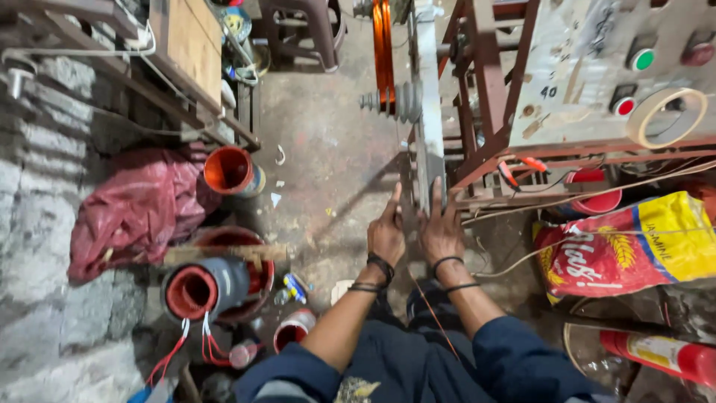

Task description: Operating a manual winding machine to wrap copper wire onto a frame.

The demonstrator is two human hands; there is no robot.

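Sleeves point(418, 366): dark blue, both forearms reach fwd from bottom of frame; dark bands on both wrists.
L hand point(386, 233): pressed on left side of the grey metal bar point(429, 149), forefinger straight up along it, other fingers curled tog.; whether it truly clamps the bar, can't tell.
R hand point(442, 230): flat on right side of same bar, fingers spread apart and pointing up, palm against metal.
Bar: upright flat strip, part of the winding rig, runs from betw. the hands up to top of frame; its foot is hidden behind the hands.
Copper wire point(436, 321): thin strand, slants from lap up toward the hands; its end not clear.
Step in hand: prob. steadying or seating the bar w/ both hands, a judgement only.
Next move needs: even pressure both sides, fingers kept off the stepped pulley point(394, 101) just above.
Floor left: grey stator w/ red lining point(205, 287), red and white leads hanging; orange can point(231, 170); red cloth heap point(138, 209).
Right: yellow-red printed sack point(634, 242); red rust frame point(492, 104); control panel point(597, 67) w/ green and red buttons; tape roll point(666, 117).
Far: copper coil spool point(383, 45) at top, beside bar.
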